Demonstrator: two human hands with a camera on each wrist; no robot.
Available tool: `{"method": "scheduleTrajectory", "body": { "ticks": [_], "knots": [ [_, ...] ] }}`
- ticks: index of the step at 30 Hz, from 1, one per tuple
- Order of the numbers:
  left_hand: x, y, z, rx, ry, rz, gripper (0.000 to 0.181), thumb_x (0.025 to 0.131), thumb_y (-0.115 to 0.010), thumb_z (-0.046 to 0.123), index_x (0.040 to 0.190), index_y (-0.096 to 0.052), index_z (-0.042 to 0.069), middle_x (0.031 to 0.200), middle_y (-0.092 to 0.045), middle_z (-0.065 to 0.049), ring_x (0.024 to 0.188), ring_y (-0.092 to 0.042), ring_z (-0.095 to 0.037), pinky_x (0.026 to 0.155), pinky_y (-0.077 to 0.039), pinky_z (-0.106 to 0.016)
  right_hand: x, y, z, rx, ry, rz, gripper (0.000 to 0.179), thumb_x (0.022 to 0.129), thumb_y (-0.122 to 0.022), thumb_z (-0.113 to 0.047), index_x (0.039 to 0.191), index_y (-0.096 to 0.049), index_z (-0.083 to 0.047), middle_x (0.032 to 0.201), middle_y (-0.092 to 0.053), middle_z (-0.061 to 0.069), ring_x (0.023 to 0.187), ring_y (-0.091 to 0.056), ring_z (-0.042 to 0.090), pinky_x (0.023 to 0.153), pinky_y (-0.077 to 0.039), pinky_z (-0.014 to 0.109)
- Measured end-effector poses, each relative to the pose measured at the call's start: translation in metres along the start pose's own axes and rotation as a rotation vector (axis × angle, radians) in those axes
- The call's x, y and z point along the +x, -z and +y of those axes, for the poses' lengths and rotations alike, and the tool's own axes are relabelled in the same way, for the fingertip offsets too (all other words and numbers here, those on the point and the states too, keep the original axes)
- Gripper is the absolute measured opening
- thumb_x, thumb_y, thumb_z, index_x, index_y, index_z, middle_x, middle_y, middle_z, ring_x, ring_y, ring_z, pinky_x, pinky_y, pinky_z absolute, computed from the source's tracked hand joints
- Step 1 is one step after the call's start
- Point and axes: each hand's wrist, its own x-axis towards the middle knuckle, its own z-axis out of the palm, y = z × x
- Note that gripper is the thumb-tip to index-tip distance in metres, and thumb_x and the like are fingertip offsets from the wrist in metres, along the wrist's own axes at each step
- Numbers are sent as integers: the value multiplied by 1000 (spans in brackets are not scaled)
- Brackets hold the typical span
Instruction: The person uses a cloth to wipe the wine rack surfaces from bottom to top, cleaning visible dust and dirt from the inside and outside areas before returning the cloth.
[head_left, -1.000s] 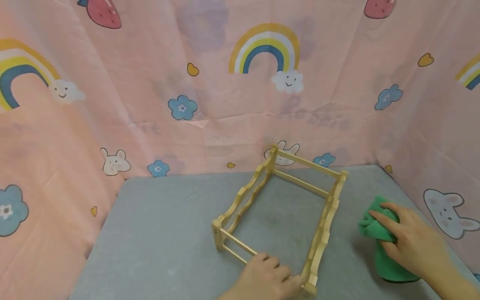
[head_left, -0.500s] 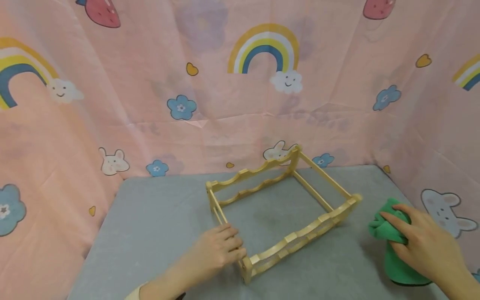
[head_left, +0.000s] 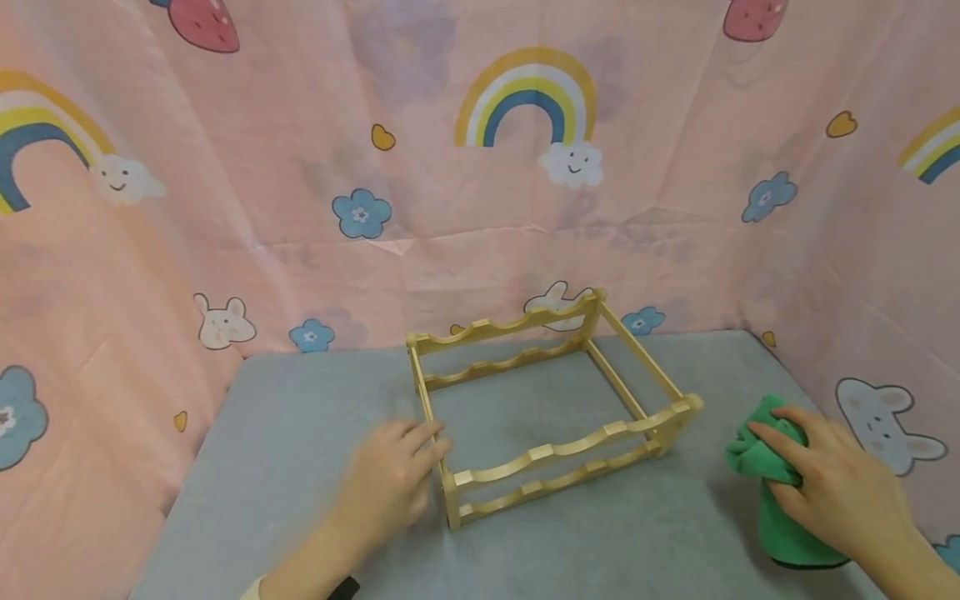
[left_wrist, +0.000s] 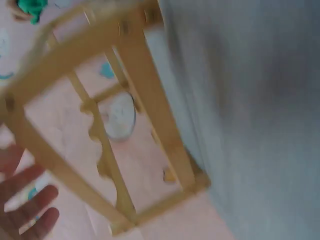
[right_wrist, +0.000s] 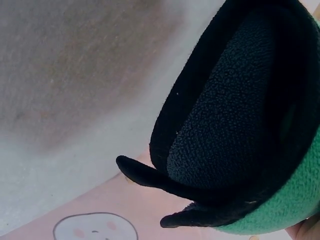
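Note:
A pale wooden rack (head_left: 540, 454) with scalloped long rails stands on the grey tabletop in the head view. At its left end is my left hand (head_left: 397, 471), close to the short end rail. The left wrist view has the left hand's fingers (left_wrist: 32, 205) spread and fairly straight beside the frame; whether they touch it I cannot tell. Off to the right of the rack, my right hand (head_left: 843, 479) grips a bunched green cloth (head_left: 795, 529) above the table. In the right wrist view the cloth (right_wrist: 280, 210) shows black edging and a dark grey terry inner side.
The grey tabletop (head_left: 300, 467) reaches back to a pink printed curtain (head_left: 420, 275), which also hangs along the left and right sides. The rack's far corner comes near the back curtain.
The rack has turned so that its long rails run more left to right. My left hand has moved left and loosened from the end rail. The right hand keeps holding the cloth.

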Motion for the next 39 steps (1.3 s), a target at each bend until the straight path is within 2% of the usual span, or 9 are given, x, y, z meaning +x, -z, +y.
{"method": "scheduleTrajectory", "body": {
  "ticks": [4, 7, 10, 14, 24, 28, 31, 35, 39],
  "knots": [
    [-3, -5, 21, -76, 95, 129, 27, 93, -52, 5, 109, -73, 2, 96, -77, -8, 71, -73, -20, 59, -61, -29, 2, -3, -1, 19, 35, 30, 63, 56, -76, -11, 119, -72, -8, 126, -57, 22, 96, -59, 44, 59, -55, 57],
    [-7, -6, 32, -113, 143, 113, 36, 108, -50, 32, 112, -71, 3, 98, -75, -5, 72, -71, -17, 59, -60, -28, 4, -6, -3, 31, 73, 69, 61, 57, -72, -13, 118, -73, -9, 125, -59, 22, 96, -60, 43, 62, -55, 59],
    [-10, -7, 38, -104, 175, 41, 36, 101, -67, 42, 107, -71, 7, 102, -72, -4, 77, -70, -17, 62, -60, -30, 4, -8, -5, 33, 101, 108, 58, 58, -69, -14, 115, -74, -9, 123, -61, 21, 92, -62, 41, 53, -54, 52],
    [-13, -9, 40, -111, 196, -33, 24, 84, -85, 23, 98, -71, 10, 100, -71, -2, 81, -67, -17, 65, -60, -31, 4, -9, -5, 30, 117, 130, 57, 57, -67, -14, 114, -75, -8, 122, -61, 21, 88, -62, 40, 49, -52, 51],
    [-16, -10, 9, -229, 214, 13, 17, 87, -77, 4, 97, -63, 5, 97, -66, -3, 93, -63, -21, 81, -58, -36, 3, -10, -5, 50, 126, 137, 56, 59, -64, -15, 113, -76, -7, 120, -62, 22, 88, -63, 41, 56, -54, 57],
    [-18, -9, -8, -264, 237, -10, 23, 86, -80, -1, 100, -63, 4, 102, -66, -4, 99, -64, -23, 84, -58, -39, 3, -12, -8, 46, 155, 190, 42, 87, -51, -30, 110, -77, -8, 118, -64, 20, 88, -64, 39, 54, -53, 50],
    [-19, -10, -14, -286, 255, -36, 23, 87, -80, -1, 101, -64, 5, 104, -67, -3, 102, -64, -22, 85, -58, -40, 4, -14, -12, 65, 210, 262, 60, 100, -33, -46, 106, -79, -9, 113, -68, 17, 88, -65, 35, 65, -54, 37],
    [-21, -10, -16, -295, 265, -53, 22, 88, -79, -1, 103, -65, 6, 107, -67, -2, 103, -64, -22, 86, -58, -39, 6, -19, -22, 123, 305, 347, 55, 102, -38, -45, 102, -81, -11, 107, -71, 14, 84, -66, 30, 73, -50, 32],
    [-19, -8, -14, -298, 278, -63, 23, 87, -81, -1, 103, -66, 6, 108, -68, -3, 103, -64, -22, 85, -58, -40, 6, -22, -37, 159, 395, 345, 51, 102, -39, -43, 104, -81, -13, 108, -72, 12, 82, -67, 26, 61, -54, 35]
  ]
}}
